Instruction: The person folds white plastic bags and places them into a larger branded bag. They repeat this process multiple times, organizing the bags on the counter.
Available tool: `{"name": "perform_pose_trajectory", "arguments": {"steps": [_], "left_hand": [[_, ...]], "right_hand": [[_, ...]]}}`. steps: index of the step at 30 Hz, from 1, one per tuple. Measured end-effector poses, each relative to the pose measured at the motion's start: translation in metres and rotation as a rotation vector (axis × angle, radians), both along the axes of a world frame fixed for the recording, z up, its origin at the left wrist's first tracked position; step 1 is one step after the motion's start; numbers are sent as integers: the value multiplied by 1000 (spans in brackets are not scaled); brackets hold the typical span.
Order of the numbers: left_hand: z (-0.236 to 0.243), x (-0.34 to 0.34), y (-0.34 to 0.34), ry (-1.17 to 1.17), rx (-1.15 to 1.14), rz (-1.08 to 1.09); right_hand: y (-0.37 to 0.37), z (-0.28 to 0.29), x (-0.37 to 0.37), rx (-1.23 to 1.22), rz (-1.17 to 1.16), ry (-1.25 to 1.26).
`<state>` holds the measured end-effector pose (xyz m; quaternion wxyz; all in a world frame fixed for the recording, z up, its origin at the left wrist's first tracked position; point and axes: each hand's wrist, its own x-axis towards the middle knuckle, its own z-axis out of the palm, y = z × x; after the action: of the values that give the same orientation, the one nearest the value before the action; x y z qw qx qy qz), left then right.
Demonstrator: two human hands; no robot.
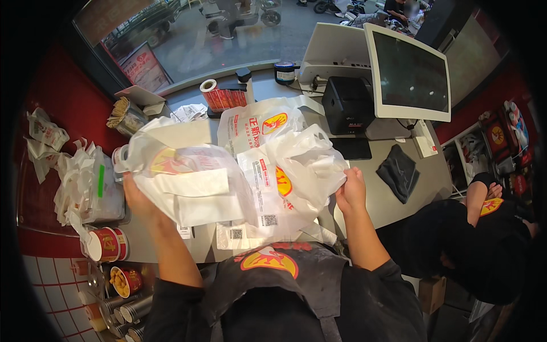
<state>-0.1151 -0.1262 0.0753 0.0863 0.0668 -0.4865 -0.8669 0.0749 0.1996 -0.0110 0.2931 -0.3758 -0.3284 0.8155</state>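
Over the counter, a white translucent plastic carrier bag (pixel 302 182) with red and yellow print is stretched between my hands. My left hand (pixel 141 199) is closed on its left side, the fingertips hidden behind the plastic. At the opposite side, my right hand (pixel 351 191) pinches the crumpled edge. Folded white flaps (pixel 196 196) lie across the bag's left half; whether they are paper or plastic I cannot tell. Another printed plastic bag (pixel 259 122) lies flat on the counter just beyond.
A red label roll (pixel 225 98) and a cup of wooden sticks (pixel 126 117) stand at the back. Right of them are a black printer (pixel 347 105), a screen (pixel 410 74) and a dark cloth (pixel 399 172). Paper buckets (pixel 108 244) stand left. A person in black (pixel 461 245) is at right.
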Motion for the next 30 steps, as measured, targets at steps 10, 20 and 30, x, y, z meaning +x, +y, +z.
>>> {"name": "perform_pose_trajectory", "arguments": {"steps": [10,20,30], "left_hand": [[51,24,-90,409,-174,90],[26,59,24,413,-479,-439],[-61,64,102,448,-1054,-473]], "right_hand": [[-32,53,-35,-190,592,398],[29,42,-129,-62,412,623],[55,19,-62,763,-262,-91]]}}
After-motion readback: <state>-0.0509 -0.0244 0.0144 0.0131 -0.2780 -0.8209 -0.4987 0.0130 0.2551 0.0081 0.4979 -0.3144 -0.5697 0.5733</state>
